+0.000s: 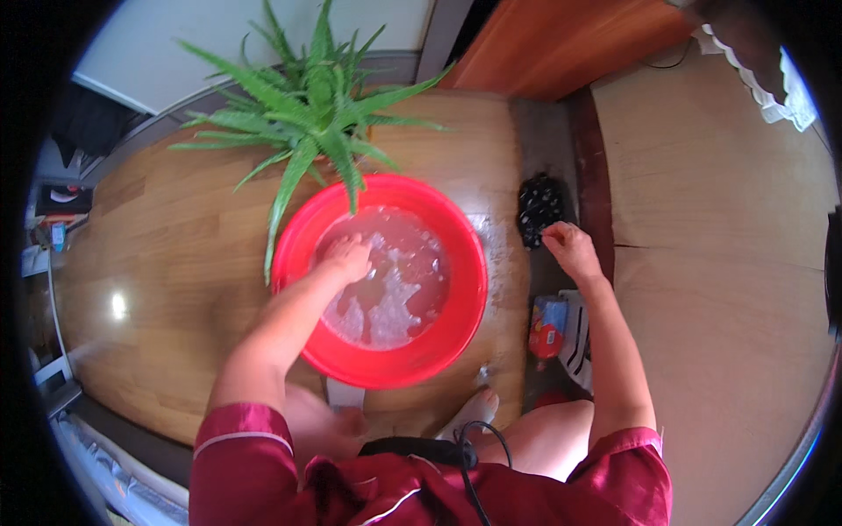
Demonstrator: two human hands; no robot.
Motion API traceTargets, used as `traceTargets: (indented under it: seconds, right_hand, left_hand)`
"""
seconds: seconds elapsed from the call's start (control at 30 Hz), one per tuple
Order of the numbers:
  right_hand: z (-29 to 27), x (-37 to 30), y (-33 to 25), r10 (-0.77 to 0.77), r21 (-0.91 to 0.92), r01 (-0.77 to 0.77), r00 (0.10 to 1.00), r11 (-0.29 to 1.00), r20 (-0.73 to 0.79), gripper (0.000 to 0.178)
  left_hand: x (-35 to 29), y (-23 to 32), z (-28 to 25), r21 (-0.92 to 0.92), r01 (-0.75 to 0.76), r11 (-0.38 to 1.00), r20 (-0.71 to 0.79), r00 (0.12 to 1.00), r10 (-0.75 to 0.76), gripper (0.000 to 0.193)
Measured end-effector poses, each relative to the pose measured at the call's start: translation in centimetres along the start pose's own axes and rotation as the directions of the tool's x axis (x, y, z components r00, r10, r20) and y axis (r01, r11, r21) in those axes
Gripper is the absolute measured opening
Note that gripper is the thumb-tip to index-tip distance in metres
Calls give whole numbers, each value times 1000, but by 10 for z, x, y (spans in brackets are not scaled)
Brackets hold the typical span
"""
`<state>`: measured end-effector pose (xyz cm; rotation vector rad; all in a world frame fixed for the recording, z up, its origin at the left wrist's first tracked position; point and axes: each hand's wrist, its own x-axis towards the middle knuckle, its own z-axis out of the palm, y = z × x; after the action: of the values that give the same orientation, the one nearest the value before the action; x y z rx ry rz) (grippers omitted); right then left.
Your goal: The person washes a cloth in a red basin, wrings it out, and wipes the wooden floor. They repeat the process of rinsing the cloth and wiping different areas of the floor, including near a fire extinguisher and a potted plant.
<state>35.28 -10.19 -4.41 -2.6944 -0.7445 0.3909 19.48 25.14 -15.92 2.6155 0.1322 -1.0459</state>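
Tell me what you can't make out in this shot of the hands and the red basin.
- Left hand, head view: fingers are under foamy water in the red basin; whether they hold anything is hidden.
- Right hand: fingers curl beside a dark bundle; contact unclear, and the bundle is too dark to identify.
- Colourful packet: small and blurred.
- Potted plant: leaves cover its base and the basin's far rim.

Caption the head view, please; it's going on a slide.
Left hand dips into foamy water in a red basin; right hand reaches a dark bundle beside it.
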Motion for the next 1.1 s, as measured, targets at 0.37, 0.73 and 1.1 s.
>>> traceTargets:
  seconds: [0.37, 0.73, 1.1]
  right_hand:
    - [115, 36, 77, 491, -109, -493, 870, 863, -48, 84]
    - [193, 77, 108, 415, -168, -507, 821, 845, -391, 58]
    - [123, 179, 190, 467, -189, -519, 845, 834, -258, 52]
  left_hand:
    - [116, 98, 114, -597, 264, 758, -555, 547, -627, 75]
    - [107, 96, 85, -440, 367, 820, -639, 513, -573, 73]
    - [109, 104, 87, -525, 443, 727, -465, 567, -681, 74]
